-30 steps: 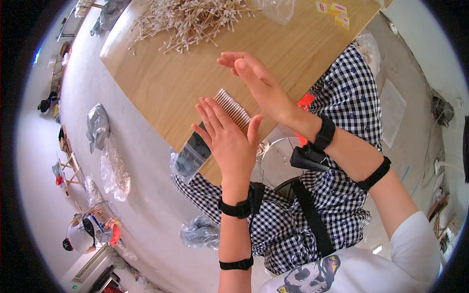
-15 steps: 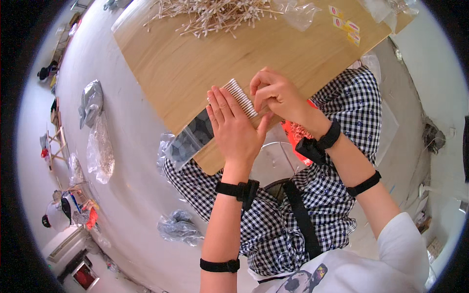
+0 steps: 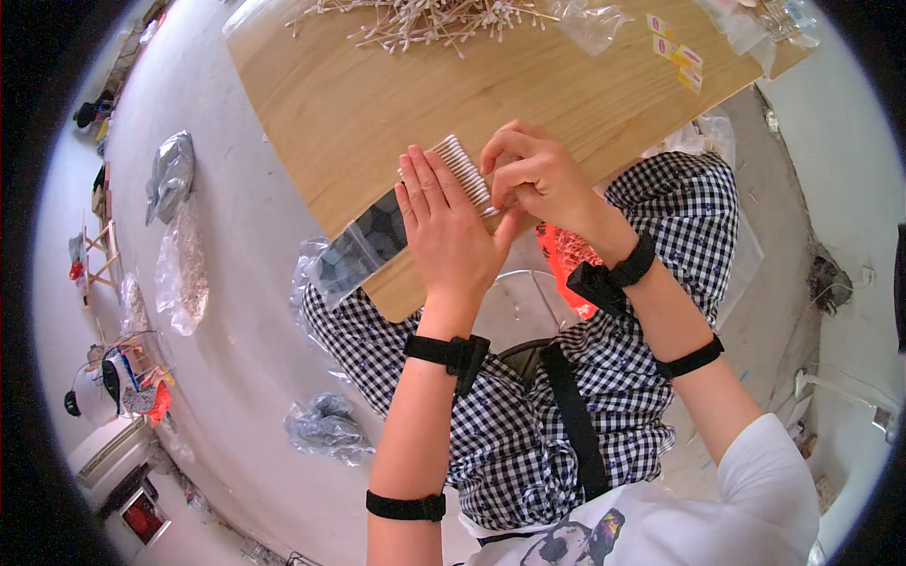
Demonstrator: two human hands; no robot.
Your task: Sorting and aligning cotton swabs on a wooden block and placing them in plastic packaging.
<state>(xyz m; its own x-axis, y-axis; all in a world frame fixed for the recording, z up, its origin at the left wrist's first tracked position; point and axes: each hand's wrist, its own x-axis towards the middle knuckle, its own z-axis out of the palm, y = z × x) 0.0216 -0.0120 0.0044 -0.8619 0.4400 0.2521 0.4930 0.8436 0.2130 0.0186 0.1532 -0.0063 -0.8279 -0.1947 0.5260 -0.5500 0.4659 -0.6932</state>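
Note:
A neat row of white cotton swabs lies side by side near the table's front edge. My left hand rests flat over the left part of the row, its fingers stretched out and the thumb toward the row's near right corner. A flat dark grey plastic bag with a clear strip sticks out from beneath that hand. At the row's right side, my right hand is curled with thumb and fingers drawn together. Its fingertips are close to the swab ends; anything between them is hidden.
A loose heap of cotton swabs covers the far side of the wooden table. Beside it are a clear plastic bag and several small yellow-and-white labels. An orange-red bag lies by my lap. Plastic bags litter the floor at left.
The view has shifted slightly, so the table sits a little higher in the picture. Both hands keep nearly the same place at the swab row, with only slight finger movement in the right.

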